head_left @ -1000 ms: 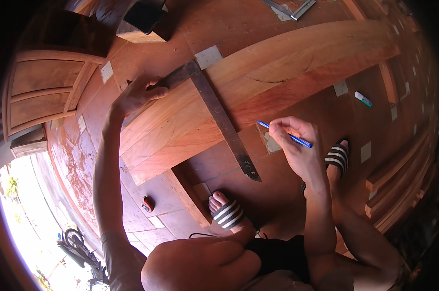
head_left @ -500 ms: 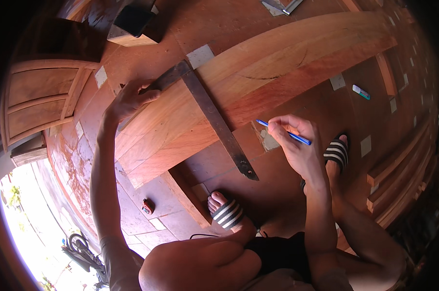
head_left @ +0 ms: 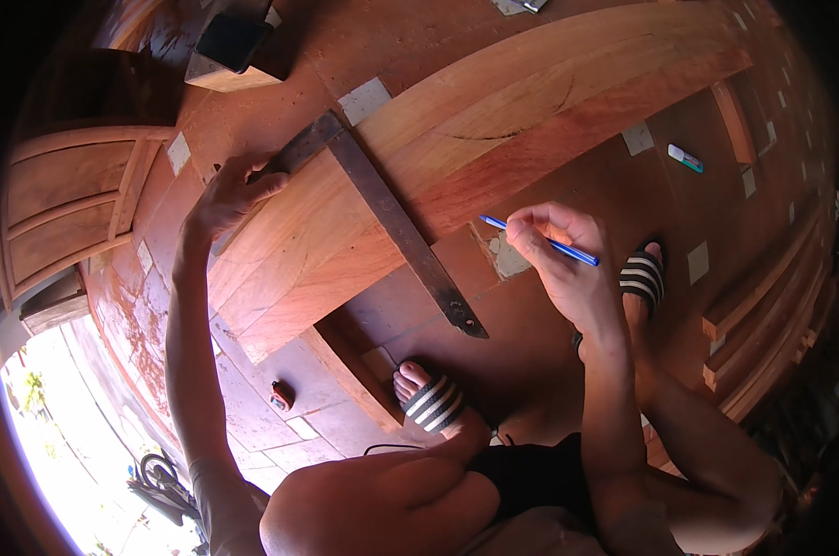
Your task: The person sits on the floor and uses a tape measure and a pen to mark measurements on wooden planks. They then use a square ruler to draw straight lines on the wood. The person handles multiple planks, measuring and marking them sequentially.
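Note:
A broad reddish wooden board [head_left: 294, 250] lies raised off the floor, slanting from lower left to upper right. Across its face rests the dark blade of a carpenter's square [head_left: 391, 218], whose tip juts past the near edge. The square's stock runs along the far edge. There my left hand [head_left: 227, 199] is closed around the stock, thumb on the board's side; some of its fingers are hidden. My right hand [head_left: 567, 264] pinches a blue pen [head_left: 575, 252] in the air to the right of the blade, its tip pointing left, apart from the board.
Under the board's left part is a wooden support [head_left: 354, 375]. A red tape measure [head_left: 281, 397] and a small white-and-teal item [head_left: 685, 157] lie on the tiled floor. Timber pieces [head_left: 762, 324] are stacked at right. A panelled wooden frame [head_left: 67, 199] stands left; a wooden block [head_left: 234, 74] sits beyond.
The whole view has shifted slightly, so the board and square appear a little higher and further left. Both hands keep their grips, and the square stays in place on the board.

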Demonstrator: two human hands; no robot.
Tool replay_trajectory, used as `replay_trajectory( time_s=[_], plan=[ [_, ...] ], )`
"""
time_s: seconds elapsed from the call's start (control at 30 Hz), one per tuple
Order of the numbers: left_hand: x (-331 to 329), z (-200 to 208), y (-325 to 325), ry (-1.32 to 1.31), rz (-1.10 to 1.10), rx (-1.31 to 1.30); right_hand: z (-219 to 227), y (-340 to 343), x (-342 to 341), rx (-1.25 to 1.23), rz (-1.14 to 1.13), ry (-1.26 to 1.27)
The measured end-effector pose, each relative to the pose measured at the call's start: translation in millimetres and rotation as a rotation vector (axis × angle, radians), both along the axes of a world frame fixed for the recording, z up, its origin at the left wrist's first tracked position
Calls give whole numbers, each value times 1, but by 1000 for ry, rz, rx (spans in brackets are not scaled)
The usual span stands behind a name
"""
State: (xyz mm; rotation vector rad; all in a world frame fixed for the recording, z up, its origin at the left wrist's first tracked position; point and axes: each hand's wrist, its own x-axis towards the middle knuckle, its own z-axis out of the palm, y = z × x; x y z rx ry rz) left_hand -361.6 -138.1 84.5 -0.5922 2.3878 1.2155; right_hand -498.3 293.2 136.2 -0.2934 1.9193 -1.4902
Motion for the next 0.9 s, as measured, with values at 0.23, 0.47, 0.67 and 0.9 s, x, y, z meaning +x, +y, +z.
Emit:
replay_trajectory(
  time_s=[0.23, 0.47, 0.67, 0.9],
  plan=[
    [3, -7, -4, 8, -3, -39, -1, -30, -14, -80, 0, 107],
    [0, -4, -6, -54, -23, -34, -8, -68, -26, -125, 67, 197],
    [-3, 2, 2, -47, 11, -118, -27, -124, -36, -96, 161, 336],
    [-3, 4, 3, -60, 3, -136, -37, -155, -35, -33, 231, 385]
  ],
)
